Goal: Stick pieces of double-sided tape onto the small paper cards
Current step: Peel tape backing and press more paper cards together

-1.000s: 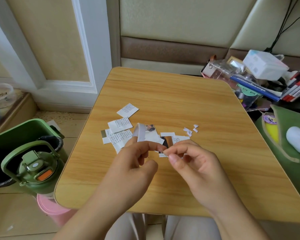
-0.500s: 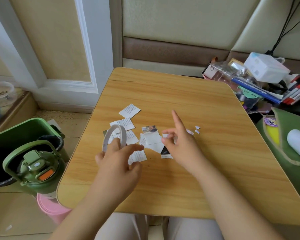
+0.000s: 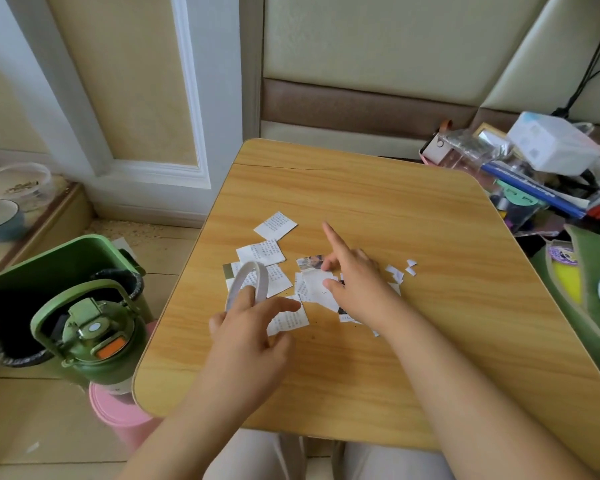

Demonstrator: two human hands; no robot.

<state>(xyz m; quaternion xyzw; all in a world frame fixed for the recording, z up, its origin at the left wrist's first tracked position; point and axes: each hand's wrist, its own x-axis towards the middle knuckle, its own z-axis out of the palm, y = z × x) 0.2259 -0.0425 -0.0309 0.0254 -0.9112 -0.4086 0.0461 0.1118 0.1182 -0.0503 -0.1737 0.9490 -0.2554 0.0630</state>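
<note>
On wooden table (image 3: pixel 395 216), left hand (image 3: pixel 246 341) gripping tape roll (image 3: pixel 248 284) (partly hidden), right hand (image 3: pixel 357 282) spread, covering cards (image 3: pixel 312 285).

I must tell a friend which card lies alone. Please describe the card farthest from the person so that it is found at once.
On the wooden table, find the cluster of paper cards near both hands. Just beyond its far left end lies one white card with small printed text. Unlike the others, it overlaps nothing and lies apart.
</note>
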